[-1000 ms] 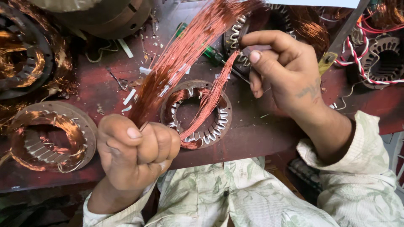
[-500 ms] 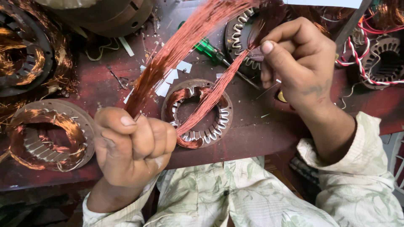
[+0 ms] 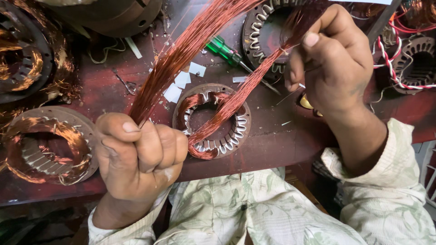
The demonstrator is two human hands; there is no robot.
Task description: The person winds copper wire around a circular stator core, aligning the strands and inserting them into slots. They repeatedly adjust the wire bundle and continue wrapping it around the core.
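Two hands on one run of copper wire. Left hand (image 3: 138,156) is a tight fist around the thick bundle of copper strands (image 3: 181,59): fine, glossy, reddish, fanning up and out of the top edge. Right hand (image 3: 334,61) pinches a thinner skein (image 3: 236,102) between thumb and fingertips; it runs down taut at a slant into the stator core (image 3: 211,120).

Core: round laminated steel ring, toothed inner slots, part-wound, lying flat on the dark red worn bench (image 3: 281,140) near its front edge, between the two hands. White paper slips (image 3: 181,81) just beside it; green-handled screwdriver (image 3: 222,47) behind, shaft under the skein.

Room is tight: wound stator (image 3: 45,145) at left, another core (image 3: 268,31) behind, one with red-and-white leads (image 3: 415,54) far right. Bare bench only along the front edge.

Versus half a second ago: right hand has lifted up and back, skein pulled straighter; left fist barely shifted.
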